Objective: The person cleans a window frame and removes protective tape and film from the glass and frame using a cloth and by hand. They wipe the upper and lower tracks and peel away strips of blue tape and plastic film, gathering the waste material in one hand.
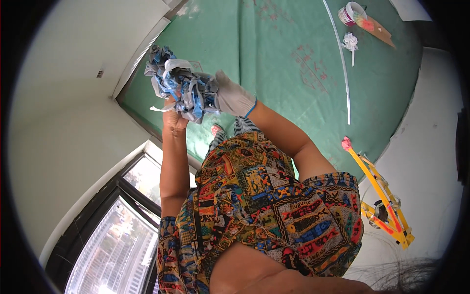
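Observation:
A large wad of crumpled blue, grey and white plastic film or tape (191,88) is held out between both hands over the green floor covering (271,73). My left hand (175,117), bare, grips the wad from its lower side, with most fingers hidden behind it. My right hand (233,95) wears a white knitted glove with a blue cuff and presses against the wad's right side; its fingertips are partly hidden by the film.
A yellow folding stepladder (382,191) stands at right. Beyond it are a long white strip (341,62), a crumpled white piece (350,42), a tipped white bucket (352,14) and a brown board (382,32). A window (114,246) is at lower left, beside white walls.

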Available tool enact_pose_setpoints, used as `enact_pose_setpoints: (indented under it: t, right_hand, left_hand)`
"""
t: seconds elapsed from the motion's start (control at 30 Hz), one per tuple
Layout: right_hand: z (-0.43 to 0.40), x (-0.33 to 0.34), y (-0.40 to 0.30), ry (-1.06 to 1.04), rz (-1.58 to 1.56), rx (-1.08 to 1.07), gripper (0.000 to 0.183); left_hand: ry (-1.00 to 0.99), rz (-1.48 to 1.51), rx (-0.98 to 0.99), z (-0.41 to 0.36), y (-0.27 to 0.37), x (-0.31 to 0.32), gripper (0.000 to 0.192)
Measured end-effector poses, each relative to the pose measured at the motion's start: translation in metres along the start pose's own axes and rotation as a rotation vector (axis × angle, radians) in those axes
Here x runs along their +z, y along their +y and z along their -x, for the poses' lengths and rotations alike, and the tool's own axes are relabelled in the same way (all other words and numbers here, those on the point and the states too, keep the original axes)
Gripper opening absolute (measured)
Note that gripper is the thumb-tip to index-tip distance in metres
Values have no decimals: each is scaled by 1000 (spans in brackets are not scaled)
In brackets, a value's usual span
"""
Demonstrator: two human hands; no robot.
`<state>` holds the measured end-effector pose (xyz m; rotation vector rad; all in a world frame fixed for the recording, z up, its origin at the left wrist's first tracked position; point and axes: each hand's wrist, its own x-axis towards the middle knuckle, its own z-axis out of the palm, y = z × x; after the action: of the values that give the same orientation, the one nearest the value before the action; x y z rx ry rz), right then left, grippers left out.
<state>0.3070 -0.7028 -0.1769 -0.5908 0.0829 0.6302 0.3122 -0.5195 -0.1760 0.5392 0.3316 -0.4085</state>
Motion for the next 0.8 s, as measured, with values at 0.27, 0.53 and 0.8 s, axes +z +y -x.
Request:
enact_pose_setpoints:
  t: [0.27, 0.53, 0.8]
  right_hand:
    - [41, 41, 18, 155, 1, -3, 83]
    - [28, 86, 54, 732, 480, 64, 39]
    - [50, 46, 25, 778, 276, 16, 34]
  left_hand:
    - [-58, -984, 391, 21, -19, -3, 46]
    - [17, -804, 16, 63, -25, -28, 44]
    - [-44, -308, -351, 75, -55, -28, 65]
